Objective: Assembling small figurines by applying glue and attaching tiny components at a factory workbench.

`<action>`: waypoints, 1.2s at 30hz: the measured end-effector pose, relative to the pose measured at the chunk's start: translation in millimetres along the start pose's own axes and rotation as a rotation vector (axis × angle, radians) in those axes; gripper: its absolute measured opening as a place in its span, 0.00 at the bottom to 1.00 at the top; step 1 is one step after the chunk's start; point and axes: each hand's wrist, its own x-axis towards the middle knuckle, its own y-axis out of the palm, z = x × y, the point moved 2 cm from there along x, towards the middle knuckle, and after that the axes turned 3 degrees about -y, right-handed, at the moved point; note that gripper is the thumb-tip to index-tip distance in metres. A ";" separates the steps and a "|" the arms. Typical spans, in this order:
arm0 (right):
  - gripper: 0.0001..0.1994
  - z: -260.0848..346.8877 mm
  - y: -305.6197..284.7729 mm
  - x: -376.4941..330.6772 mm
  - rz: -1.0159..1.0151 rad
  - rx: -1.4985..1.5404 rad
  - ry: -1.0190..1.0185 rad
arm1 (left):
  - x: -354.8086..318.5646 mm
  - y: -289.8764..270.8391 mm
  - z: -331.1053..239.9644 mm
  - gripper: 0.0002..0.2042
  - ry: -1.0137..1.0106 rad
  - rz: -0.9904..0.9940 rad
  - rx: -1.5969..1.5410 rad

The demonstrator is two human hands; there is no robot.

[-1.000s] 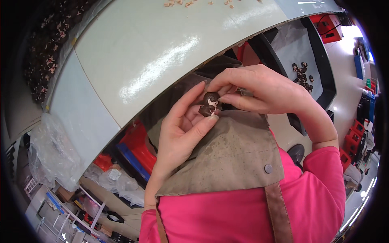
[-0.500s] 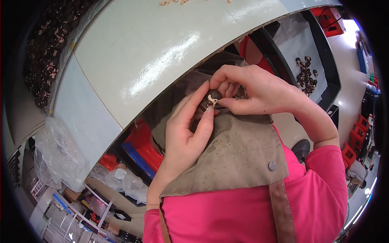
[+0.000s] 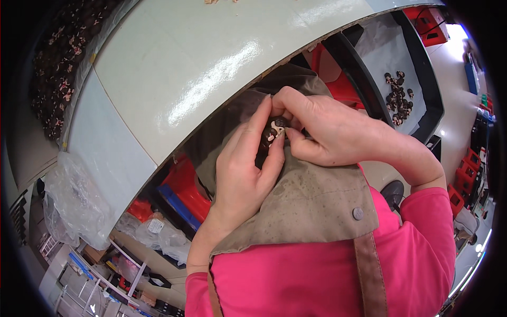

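A small dark-brown and cream figurine [image 3: 277, 124] with a rounded dark top sits between my hands, just over my lap. My left hand [image 3: 244, 165] grips it between the thumb and the fingers, and more dark pieces show inside that grasp, partly hidden. My right hand [image 3: 332, 129] curls in from the other side, its fingers bent around the figurine's far side and its thumb close to the lower side. The right fingertips are largely hidden, so what they pinch cannot be made out.
A white worktop [image 3: 174, 68] curves ahead of me. At the far left lies a heap of similar small figurines [image 3: 63, 84]. A dark-rimmed tray [image 3: 430, 79] on the right holds several more figurines [image 3: 400, 100]. Clear plastic bags [image 3: 76, 195] hang at the left edge, near red bins [image 3: 185, 185].
The figurine has turned slightly between my fingers. My right hand has shifted a little downward, and its thumb has moved lower.
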 end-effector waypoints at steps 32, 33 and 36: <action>0.10 10.3 -27.7 3.9 0.253 -0.086 0.013 | -4.1 1.8 2.9 0.32 -0.184 0.139 -0.185; 0.09 12.0 -28.0 5.6 0.269 -0.087 0.044 | -4.0 0.7 2.9 0.33 -0.182 0.141 -0.170; 0.09 11.3 -24.3 7.1 0.287 -0.135 0.059 | -5.3 -1.7 3.9 0.33 -0.185 0.148 -0.164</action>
